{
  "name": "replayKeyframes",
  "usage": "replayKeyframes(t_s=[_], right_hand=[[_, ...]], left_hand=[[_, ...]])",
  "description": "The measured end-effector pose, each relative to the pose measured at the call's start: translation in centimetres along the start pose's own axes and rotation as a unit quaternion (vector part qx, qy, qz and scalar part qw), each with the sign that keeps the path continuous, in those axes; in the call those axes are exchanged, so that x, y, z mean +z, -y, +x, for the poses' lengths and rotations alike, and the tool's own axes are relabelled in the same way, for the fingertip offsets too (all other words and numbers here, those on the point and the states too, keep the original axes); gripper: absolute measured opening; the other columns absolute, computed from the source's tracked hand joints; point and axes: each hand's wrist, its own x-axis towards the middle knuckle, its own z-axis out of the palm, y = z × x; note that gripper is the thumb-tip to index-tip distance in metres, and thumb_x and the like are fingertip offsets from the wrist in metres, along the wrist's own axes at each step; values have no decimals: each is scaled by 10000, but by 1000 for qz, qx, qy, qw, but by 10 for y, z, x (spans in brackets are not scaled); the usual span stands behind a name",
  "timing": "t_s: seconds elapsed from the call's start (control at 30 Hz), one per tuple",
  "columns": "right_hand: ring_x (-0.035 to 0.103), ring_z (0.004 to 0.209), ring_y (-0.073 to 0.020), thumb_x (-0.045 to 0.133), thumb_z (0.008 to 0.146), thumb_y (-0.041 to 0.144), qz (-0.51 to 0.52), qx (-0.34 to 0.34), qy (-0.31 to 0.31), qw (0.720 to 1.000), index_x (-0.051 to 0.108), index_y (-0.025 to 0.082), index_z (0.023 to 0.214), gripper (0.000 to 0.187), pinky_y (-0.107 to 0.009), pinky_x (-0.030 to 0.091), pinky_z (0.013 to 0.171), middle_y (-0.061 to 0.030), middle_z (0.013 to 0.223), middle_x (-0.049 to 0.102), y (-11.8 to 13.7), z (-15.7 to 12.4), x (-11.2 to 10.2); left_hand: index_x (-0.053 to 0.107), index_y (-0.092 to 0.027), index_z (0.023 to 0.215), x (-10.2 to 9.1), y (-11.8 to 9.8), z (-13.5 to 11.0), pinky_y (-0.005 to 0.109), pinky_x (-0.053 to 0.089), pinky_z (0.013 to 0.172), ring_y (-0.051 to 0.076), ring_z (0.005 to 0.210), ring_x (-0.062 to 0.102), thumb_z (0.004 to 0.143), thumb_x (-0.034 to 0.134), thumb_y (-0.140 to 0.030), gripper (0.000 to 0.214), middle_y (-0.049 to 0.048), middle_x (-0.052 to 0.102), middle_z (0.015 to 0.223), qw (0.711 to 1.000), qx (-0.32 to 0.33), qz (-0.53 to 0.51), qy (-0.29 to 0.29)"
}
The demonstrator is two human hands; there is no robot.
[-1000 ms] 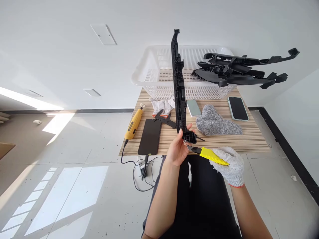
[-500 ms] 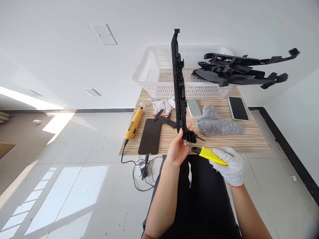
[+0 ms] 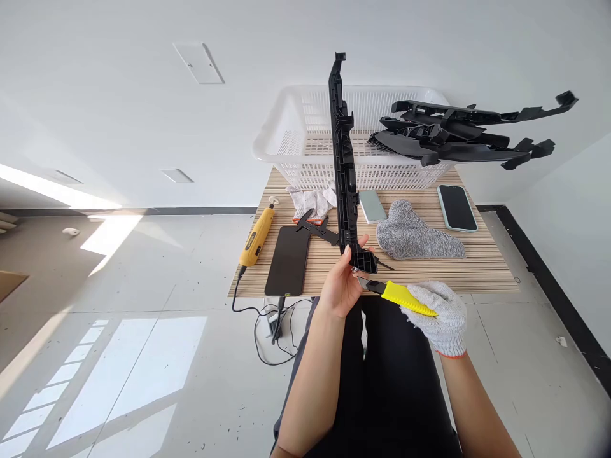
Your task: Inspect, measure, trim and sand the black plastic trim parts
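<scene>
My bare left hand (image 3: 341, 286) grips the lower end of a long black plastic part (image 3: 344, 159) and holds it upright over the near edge of the small wooden table (image 3: 477, 267). My right hand (image 3: 442, 315), in a white knit glove, is closed round a yellow utility knife (image 3: 405, 299). The knife's blade tip touches the bottom end of the black part, right beside my left fingers.
On the table lie a yellow rotary tool (image 3: 255, 238), a dark phone (image 3: 287, 261), black calipers (image 3: 317, 227), a white glove (image 3: 310, 201), a small light phone (image 3: 372, 205), a grey glove (image 3: 415, 234) and another phone (image 3: 457, 207). A white basket (image 3: 291, 137) behind holds stacked black parts (image 3: 458, 130).
</scene>
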Motion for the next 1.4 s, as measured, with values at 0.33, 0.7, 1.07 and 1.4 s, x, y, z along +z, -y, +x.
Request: replayKeyframes(t_s=[0.33,0.7,1.07,1.4], right_hand=[[700,729,-244,758,825,315,-83,-28,-15,996,631,381,1288,484,-396,610,571,-42,972,738,7,5,-1],[618,587,-194,655,796,375,-275,-56,52,958,676,190,930,230,-318,412,500,-56,757,689,28,32,-8],[568,559,-172,596,778,355,-307,-113,53,944,661,181,827,191,-308,342,530,-27,644,630,9,41,2],[523,531,-167,590,746,372,-332,-103,19,937,658,189,741,195,-298,275,500,-27,604,607,4,44,14]], left_hand=[[620,-111,1365,-2,0,1,108,507,559,57,654,601,1051,420,-256,399,122,701,993,1000,14,18,0],[655,-112,1321,-1,1,0,112,494,548,47,611,579,1034,467,-248,370,107,714,975,999,29,34,-10],[614,-130,1380,-2,0,1,137,502,575,62,632,598,1017,506,-252,397,100,724,990,999,28,39,-18],[546,-151,1447,-2,-1,0,151,563,651,82,709,671,1044,434,-248,429,108,732,1015,999,16,30,-17]])
